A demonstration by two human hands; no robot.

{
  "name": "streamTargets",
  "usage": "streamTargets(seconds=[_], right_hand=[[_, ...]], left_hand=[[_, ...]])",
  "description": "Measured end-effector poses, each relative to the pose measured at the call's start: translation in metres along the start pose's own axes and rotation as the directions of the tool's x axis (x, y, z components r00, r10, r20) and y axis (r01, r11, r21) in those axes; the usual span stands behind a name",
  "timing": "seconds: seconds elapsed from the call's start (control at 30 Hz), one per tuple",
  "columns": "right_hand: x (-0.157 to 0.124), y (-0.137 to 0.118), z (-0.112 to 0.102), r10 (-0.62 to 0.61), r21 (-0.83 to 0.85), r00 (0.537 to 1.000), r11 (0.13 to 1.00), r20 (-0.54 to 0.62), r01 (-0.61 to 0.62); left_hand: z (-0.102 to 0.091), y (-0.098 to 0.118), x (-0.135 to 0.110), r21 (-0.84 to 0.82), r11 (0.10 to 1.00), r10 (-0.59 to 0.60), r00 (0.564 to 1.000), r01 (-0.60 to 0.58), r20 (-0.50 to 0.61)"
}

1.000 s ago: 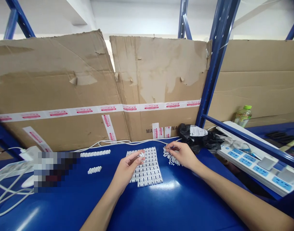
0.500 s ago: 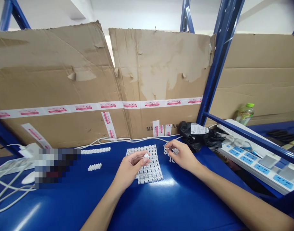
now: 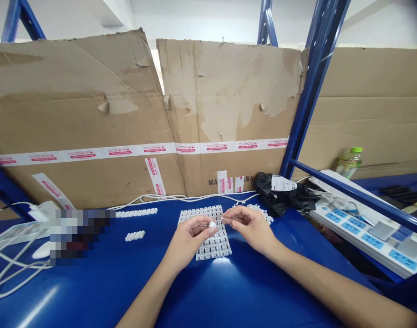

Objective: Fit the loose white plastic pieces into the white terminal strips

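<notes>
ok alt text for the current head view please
A person's left hand pinches a small white block-shaped piece over a grid of white rectangular pieces on a glossy blue tabletop. Facing it, the right hand seems to pinch a tiny white part. Brown cardboard panels stand behind.

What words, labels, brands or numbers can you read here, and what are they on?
"MA … INA": on the cardboard; tape strips hide letters between.
Red print on the tape strips: too small to read.
Label on the black bag: too small.
Bottle label: blurred.
White pieces: nothing readable.
</notes>
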State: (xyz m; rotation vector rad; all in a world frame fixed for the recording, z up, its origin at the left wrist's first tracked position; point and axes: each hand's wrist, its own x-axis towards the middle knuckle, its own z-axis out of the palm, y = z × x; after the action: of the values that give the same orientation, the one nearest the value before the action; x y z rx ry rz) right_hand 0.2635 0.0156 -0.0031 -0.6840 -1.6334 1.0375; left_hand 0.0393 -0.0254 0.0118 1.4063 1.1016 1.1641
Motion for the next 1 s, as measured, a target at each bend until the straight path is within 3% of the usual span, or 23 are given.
streamTargets(seconds=[0.23, 0.37, 0.63, 1.0], right_hand=[[-0.007, -0.003, 0.013, 0.005, 0.072, 1.000, 0.997, 0.014, -0.006], [-0.009, -0.006, 0.013, -0.033, -0.032, 0.998, 0.999, 0.061, 0.035], [-0.009, -0.012, 0.012, -0.147, -0.179, 0.989, 0.973, 0.014, 0.147], [-0.009, -0.010, 0.008, -0.123, -0.150, 0.988, 0.979, 0.091, 0.136]], left_hand=[[0.005, -0.003, -0.001, -0.031, 0.999, 0.009, 1.000, -0.008, 0.028], [0.005, -0.003, -0.002, -0.027, 1.000, 0.004, 0.999, -0.003, 0.041], [0.005, -0.003, -0.003, -0.064, 0.998, -0.011, 0.997, 0.016, 0.076], [0.003, 0.000, -0.004, 0.001, 1.000, -0.021, 0.994, 0.021, 0.103]])
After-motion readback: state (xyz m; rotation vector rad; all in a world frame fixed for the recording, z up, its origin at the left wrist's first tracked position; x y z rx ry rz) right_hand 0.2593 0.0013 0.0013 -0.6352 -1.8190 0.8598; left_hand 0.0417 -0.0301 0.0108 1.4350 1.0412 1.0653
